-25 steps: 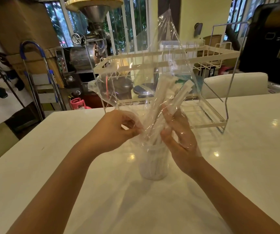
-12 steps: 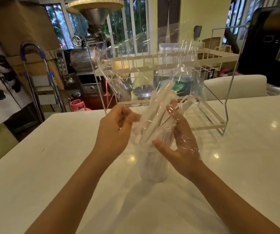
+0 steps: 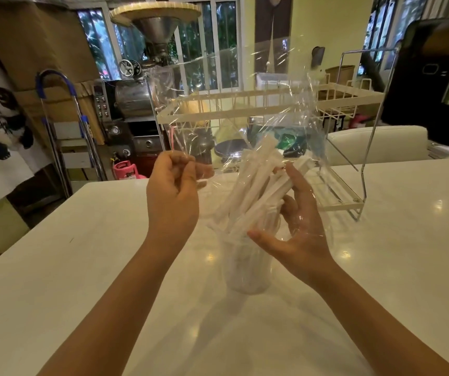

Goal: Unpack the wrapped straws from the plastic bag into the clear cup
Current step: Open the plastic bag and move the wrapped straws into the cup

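Head view, white table (image 3: 82,267). Clear cup (image 3: 247,270): upright at centre, holding the lower ends of the wrapped straws (image 3: 255,191), which fan up to the right. Plastic bag (image 3: 245,104): raised over them (crumpled, transparent). Left hand (image 3: 173,194): fingers pinched on the bag's edge. Right hand (image 3: 296,226): open, fingers spread against straws and film. Wire rack (image 3: 353,104): behind.

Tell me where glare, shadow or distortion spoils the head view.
Head view: streaks of glare on the plastic bag blur the rack behind it; lamp spots shine on the table; the clear cup is washed out, casting a faint shadow toward the camera; wide-angle bending curves the edges.
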